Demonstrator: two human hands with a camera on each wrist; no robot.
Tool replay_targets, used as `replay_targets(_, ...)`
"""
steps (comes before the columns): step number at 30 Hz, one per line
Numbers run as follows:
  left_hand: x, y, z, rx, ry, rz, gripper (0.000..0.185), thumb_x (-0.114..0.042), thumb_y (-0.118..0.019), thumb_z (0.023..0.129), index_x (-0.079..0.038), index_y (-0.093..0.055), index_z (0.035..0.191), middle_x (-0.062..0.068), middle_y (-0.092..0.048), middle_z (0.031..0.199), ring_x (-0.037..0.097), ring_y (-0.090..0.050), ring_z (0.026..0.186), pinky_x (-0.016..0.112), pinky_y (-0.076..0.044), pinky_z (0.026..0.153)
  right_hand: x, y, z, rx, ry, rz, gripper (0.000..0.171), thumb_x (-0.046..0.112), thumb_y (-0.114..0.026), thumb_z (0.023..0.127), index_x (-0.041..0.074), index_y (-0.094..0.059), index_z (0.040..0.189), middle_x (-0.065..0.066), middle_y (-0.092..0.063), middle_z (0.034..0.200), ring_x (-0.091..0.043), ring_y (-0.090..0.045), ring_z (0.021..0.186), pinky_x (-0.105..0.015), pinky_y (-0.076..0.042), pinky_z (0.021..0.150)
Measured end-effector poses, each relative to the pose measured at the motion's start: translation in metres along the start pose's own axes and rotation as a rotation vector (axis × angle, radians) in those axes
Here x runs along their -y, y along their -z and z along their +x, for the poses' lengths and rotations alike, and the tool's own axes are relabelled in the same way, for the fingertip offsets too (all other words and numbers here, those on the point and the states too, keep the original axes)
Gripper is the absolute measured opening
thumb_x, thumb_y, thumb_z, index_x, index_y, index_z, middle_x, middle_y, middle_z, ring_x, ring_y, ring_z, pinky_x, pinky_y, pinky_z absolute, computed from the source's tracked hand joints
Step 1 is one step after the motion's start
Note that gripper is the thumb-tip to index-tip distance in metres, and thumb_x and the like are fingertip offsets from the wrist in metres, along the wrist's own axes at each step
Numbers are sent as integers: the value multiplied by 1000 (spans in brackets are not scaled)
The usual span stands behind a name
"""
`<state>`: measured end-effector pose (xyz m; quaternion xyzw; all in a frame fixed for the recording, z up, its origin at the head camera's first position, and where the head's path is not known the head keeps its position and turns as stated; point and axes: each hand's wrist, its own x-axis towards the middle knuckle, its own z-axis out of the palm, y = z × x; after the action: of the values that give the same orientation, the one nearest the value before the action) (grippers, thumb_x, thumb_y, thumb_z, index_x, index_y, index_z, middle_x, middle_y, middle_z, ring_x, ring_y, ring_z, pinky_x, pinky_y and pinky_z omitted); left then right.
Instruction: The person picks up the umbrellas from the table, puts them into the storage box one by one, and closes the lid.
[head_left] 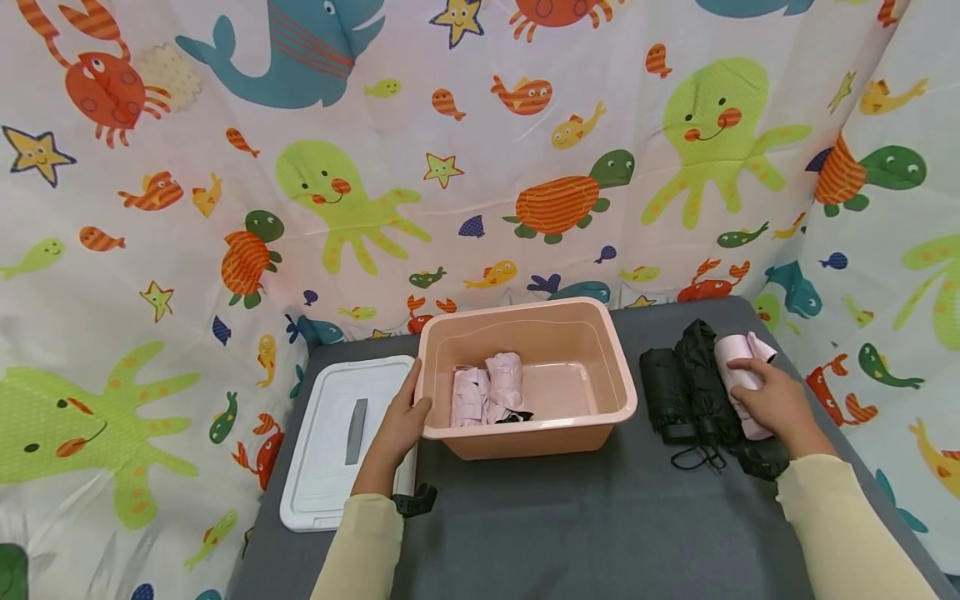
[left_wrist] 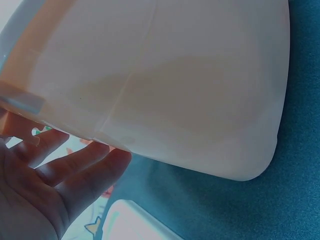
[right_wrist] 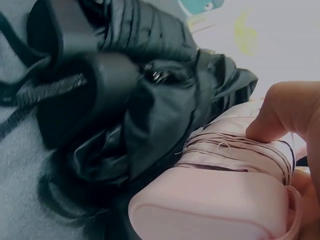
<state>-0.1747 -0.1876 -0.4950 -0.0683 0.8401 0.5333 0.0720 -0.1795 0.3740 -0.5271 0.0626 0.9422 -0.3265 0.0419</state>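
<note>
My right hand [head_left: 765, 396] grips a pink folded umbrella [head_left: 738, 379] at the right of the table. In the right wrist view, the thumb lies over the wrapped pink cloth [right_wrist: 225, 145], and the handle faces the camera. Close beside it lie two black folded umbrellas [head_left: 705, 379] with cords. The fingers of my left hand [head_left: 401, 425] are extended against the left side of a peach plastic bin [head_left: 525, 446]; the left wrist view shows fingertips at its wall. Inside the bin, at the left, are two pink wrapped bundles [head_left: 504, 379] with a small black-and-white piece by them.
A white lid [head_left: 326, 450] with a grey handle lies left of the bin, partly behind my left forearm. Grey cloth covers the table [head_left: 555, 533]. A curtain [head_left: 465, 275] printed with sea animals hangs along the back and sides.
</note>
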Motion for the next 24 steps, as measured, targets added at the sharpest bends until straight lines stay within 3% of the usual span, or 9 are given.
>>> replay_targets(13, 0, 1, 2, -1, -14, -24, 73, -18, -49, 92, -50, -17, 150, 2, -28, 159, 32, -50, 130, 50, -49, 98, 33, 9, 0, -97, 35, -37, 48, 23, -56, 92, 7, -50, 137, -37, -48, 125, -46, -52, 91, -42, -54, 55)
replay_targets(24, 1, 2, 5, 24, -40, -27, 74, -17, -49, 92, -47, -17, 151, 5, -28, 159, 31, -49, 131, 50, -48, 98, 67, 19, -4, -86, 46, -21, 51, 23, -57, 92, 8, -48, 140, -36, -46, 127, -45, -54, 90, -41, -54, 54)
